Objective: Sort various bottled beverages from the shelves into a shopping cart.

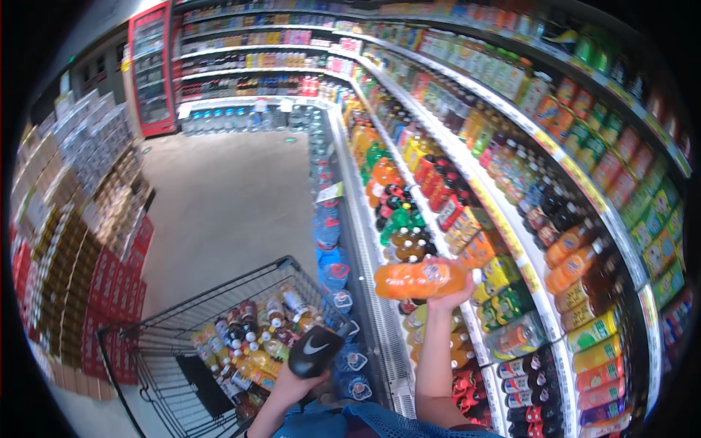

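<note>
My right hand (454,293) grips a large bottle of orange soft drink (409,280). The bottle lies nearly level in front of the right-hand shelves, its white cap pointing right. Lower and to the left, my left hand (293,387) is closed on a smooth black object (315,355) with a pale curved mark; its kind is unclear. That hand is over the near right side of a wire shopping cart (219,288). Inside the cart lie many drink bottles (264,361), some yellow, some dark. My left fingers are partly hidden.
Stocked drink shelves (526,212) run along the right and meet shelving at the back. Large water bottles (334,274) line the base. Stacked cartons (109,306) stand left. A red-framed cooler (152,69) is at the far left, beyond the grey floor (219,197).
</note>
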{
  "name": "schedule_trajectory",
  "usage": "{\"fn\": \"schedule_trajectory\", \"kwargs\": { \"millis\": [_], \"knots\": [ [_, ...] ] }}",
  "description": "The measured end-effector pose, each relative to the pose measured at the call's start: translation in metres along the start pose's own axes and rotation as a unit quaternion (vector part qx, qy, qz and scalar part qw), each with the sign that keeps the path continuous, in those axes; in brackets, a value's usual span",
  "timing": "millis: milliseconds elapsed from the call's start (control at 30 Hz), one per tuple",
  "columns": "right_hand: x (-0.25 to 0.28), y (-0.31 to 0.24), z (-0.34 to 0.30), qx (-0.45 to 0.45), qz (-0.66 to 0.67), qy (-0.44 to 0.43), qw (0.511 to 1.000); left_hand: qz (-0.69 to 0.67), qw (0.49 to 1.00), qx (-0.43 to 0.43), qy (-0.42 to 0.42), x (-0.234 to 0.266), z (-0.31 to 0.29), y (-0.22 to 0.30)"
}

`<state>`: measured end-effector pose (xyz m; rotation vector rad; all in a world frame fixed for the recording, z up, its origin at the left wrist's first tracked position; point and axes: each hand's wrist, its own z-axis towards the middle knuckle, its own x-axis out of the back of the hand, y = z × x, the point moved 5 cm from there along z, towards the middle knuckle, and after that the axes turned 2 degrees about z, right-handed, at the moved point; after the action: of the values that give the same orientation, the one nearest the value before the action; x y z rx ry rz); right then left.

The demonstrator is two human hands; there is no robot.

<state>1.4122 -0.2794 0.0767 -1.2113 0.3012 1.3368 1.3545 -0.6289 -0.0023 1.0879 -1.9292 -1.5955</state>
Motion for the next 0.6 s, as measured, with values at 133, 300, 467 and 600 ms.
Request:
{"fn": "schedule_trajectory", "kwargs": {
  "millis": [133,300,467,600],
  "knots": [
    [-0.028,0.075,-0.044,-0.130,0.100,-0.066,0.984,-0.021,0.999,-0.027,-0.011,0.006,-0.007,0.017],
    [-0.017,0.166,-0.095,-0.329,0.254,0.169,0.894,-0.111,0.993,-0.004,0.049,0.037,-0.022,0.020],
    [-0.047,0.195,-0.120,-0.428,0.189,0.185,0.864,-0.158,0.979,-0.016,0.130,0.070,-0.030,0.018],
    [-0.068,0.208,-0.143,-0.532,0.167,0.215,0.801,-0.160,0.976,-0.036,0.144,0.085,-0.028,0.008]
  ]
}}
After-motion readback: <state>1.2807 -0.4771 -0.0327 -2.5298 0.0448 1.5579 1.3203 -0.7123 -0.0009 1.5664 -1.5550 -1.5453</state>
